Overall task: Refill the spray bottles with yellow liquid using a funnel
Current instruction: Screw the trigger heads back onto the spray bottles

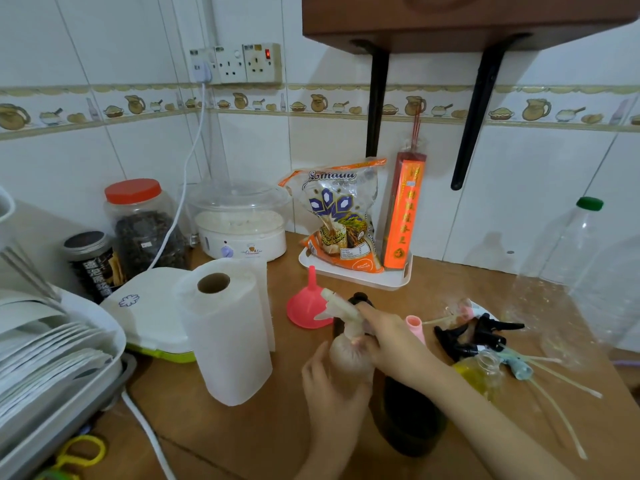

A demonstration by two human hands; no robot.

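Note:
My left hand [332,386] grips the body of a pale, translucent spray bottle [348,356] held tilted above the counter. My right hand [388,344] grips the neck just under its cream trigger head [334,301]. A pink funnel [306,306] stands mouth down on the wooden counter behind the bottle. A dark bottle [408,420] stands under my right forearm. To the right lie a small clear bottle with yellow liquid [479,374], a pink bottle neck [415,327], black trigger heads [479,334] and a pale blue one with long dip tubes [519,368].
A paper towel roll [228,334] stands left of my hands. A white tray [388,277] holds a rice bag and a red incense pack. A large clear bottle with a green cap [585,244] stands at the right wall. Dish rack [52,368], jars and steamer fill the left.

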